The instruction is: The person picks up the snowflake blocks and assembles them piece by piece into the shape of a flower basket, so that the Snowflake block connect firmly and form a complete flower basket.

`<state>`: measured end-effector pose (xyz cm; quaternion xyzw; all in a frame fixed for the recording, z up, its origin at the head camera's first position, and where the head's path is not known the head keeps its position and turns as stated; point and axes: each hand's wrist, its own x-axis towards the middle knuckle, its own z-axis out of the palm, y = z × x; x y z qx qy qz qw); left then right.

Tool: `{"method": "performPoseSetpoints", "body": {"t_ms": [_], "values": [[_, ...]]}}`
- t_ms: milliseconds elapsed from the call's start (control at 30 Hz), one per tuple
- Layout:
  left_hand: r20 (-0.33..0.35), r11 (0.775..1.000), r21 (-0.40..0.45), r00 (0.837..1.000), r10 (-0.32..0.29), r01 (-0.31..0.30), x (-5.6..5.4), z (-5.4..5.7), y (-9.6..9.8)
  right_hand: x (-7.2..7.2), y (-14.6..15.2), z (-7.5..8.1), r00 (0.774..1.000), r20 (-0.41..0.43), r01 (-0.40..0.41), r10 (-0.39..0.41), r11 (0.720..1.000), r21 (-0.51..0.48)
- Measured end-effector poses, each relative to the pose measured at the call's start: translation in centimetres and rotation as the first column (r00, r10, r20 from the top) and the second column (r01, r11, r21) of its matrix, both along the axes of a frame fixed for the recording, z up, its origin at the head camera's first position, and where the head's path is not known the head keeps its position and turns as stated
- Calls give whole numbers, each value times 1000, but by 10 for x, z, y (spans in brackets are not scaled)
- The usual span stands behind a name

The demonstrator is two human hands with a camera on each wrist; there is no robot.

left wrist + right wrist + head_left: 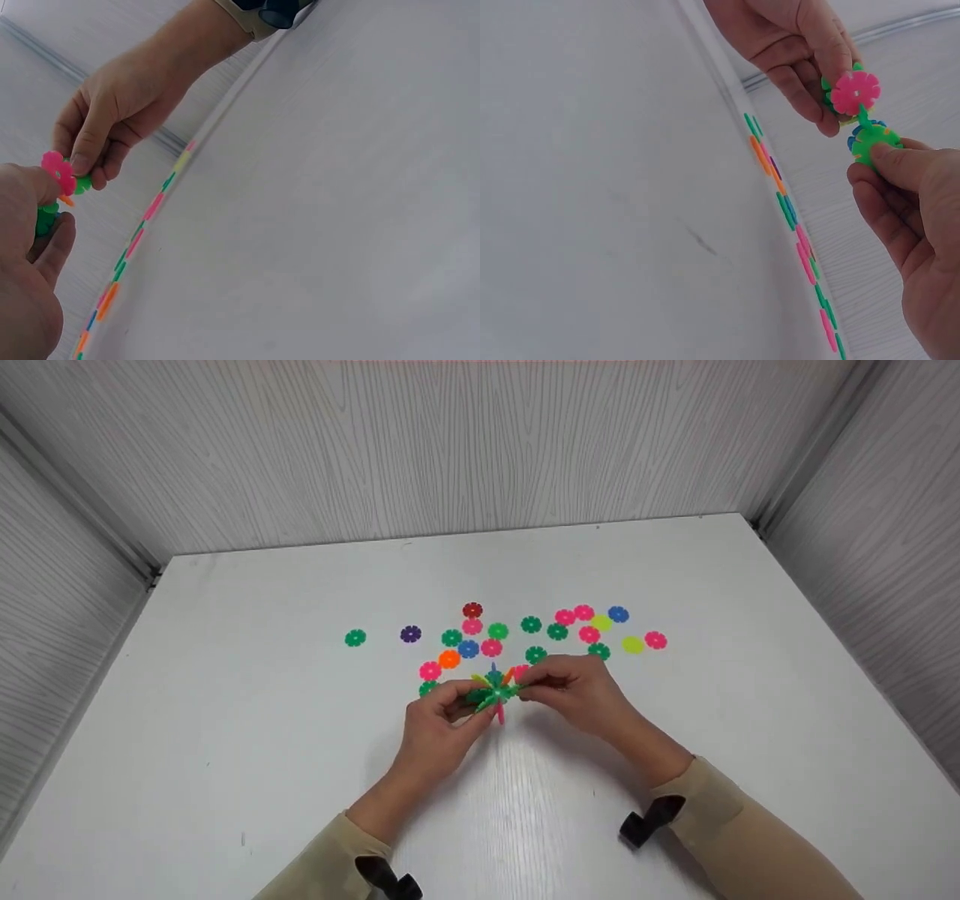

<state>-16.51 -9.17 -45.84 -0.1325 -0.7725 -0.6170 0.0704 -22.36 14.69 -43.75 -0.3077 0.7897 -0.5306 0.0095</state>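
Note:
Above the table, my left hand (433, 739) grips a cluster of slotted plastic flower discs (496, 692) joined at angles, mostly green. A pink disc (856, 92) stands out from the cluster in the right wrist view. My right hand (589, 701) is at the cluster's right side. Between its thumb and fingers it pinches a light green disc (877, 142), which meets the joined pieces through a narrow green edge. Part of a blue disc (853, 140) shows behind the light green one. The left fingers and palm hide some of the cluster.
Loose flower discs lie flat on the white table (262, 735) beyond my hands. Among them are a purple disc (410, 634), an orange disc (449, 659), a red disc (472, 610) and a yellow disc (633, 645). Grained panels (450, 450) wall the back and sides.

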Motion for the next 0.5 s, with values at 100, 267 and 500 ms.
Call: {"method": "performPoseSetpoints", "body": {"t_ms": [100,267,500], "values": [[-5,1000,8,1000,-10,10,0,1,0,1,-1,1,1000,-17,-6,6,1000,0],[8,999,36,1000,-1,1,-2,0,1,-3,3,3,999,29,-19,19,1000,7],[43,990,104,995,88,-92,-5,-2,-3,-29,40,3,981,86,167,-175,982,92]]}}
